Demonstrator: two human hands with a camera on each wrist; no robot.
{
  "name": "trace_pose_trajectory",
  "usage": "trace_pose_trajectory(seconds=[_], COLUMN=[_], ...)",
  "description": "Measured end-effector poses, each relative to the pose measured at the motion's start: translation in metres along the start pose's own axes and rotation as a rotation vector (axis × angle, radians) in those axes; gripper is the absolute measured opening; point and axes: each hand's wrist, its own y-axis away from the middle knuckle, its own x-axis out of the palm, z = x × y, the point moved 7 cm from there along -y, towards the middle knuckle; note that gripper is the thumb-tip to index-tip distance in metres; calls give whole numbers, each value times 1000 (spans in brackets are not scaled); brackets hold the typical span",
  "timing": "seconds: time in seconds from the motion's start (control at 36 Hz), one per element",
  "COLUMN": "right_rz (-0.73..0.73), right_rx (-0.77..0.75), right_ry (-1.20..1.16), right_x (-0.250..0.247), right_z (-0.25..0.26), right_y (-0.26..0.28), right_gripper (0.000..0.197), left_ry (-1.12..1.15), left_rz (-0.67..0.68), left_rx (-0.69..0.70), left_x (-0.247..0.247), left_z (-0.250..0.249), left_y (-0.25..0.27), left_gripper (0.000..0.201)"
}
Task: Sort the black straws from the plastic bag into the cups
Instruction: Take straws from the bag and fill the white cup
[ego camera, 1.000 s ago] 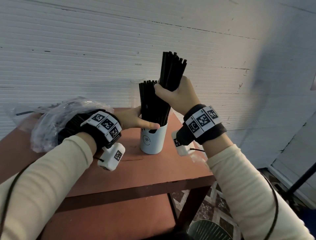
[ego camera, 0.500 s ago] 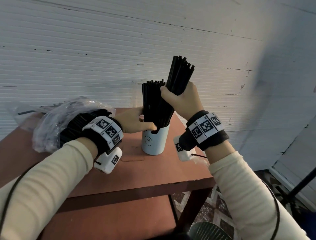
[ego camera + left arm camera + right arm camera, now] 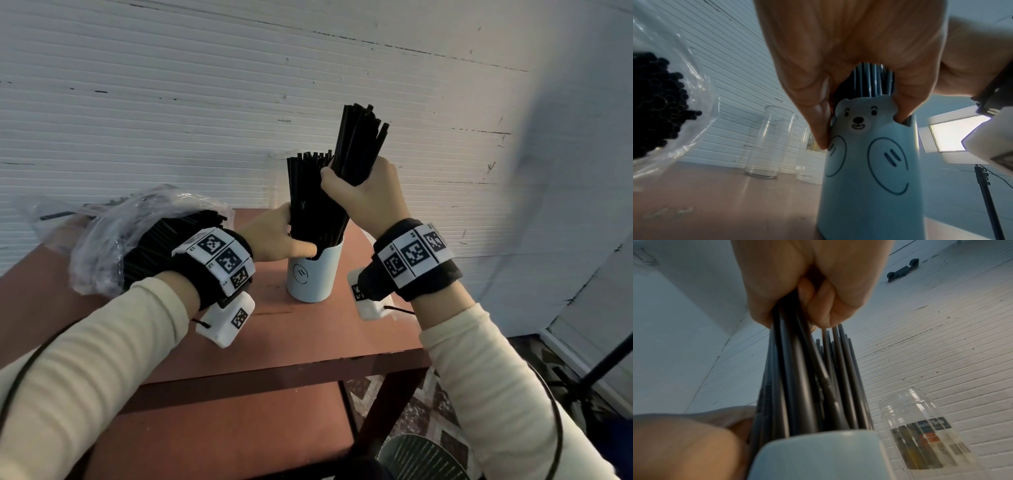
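On the red-brown bench point(image 3: 239, 346), near its far edge, stands a pale blue bear-face cup point(image 3: 313, 274) already crowded with upright black straws point(image 3: 306, 192). Into it the right hand point(image 3: 366, 198) is feeding a further bundle point(image 3: 359, 144), fist wrapped tightly round the middle of the sticks, their lower ends angled down among those in the cup and their tops fanning above the knuckles. At the rim, the left hand point(image 3: 277, 236) curls its thumb and fingers round the standing straws, holding them to one side so a gap stays open. To the left lies the clear plastic bag point(image 3: 113, 240), a thick mass of straws inside it. Behind the cup stand clear glass cups point(image 3: 768, 142), apparently holding nothing, and a labelled clear jar point(image 3: 920, 431). The step in hand appears to be seating this bundle; next, the right hand would need to slide it straight down and let go, and since the bear cup looks nearly full, later handfuls probably belong in the glass ones.
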Motion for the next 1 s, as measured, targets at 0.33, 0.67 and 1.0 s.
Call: trace_pose_trajectory(seconds=[0.33, 0.67, 1.0], right_rz=[-1, 43, -114], right_rx=[22, 38, -71], right_ry=[23, 45, 95], right_x=[3, 11, -13], right_z=[-6, -8, 7], right_y=[-2, 6, 13], right_gripper=[33, 18, 69], left_ry=[25, 48, 41], left_rz=[76, 35, -18], left_rx=[9, 64, 109], left_x=[0, 2, 4], left_z=[1, -1, 5], left_y=[1, -3, -6], left_gripper=[85, 89, 82])
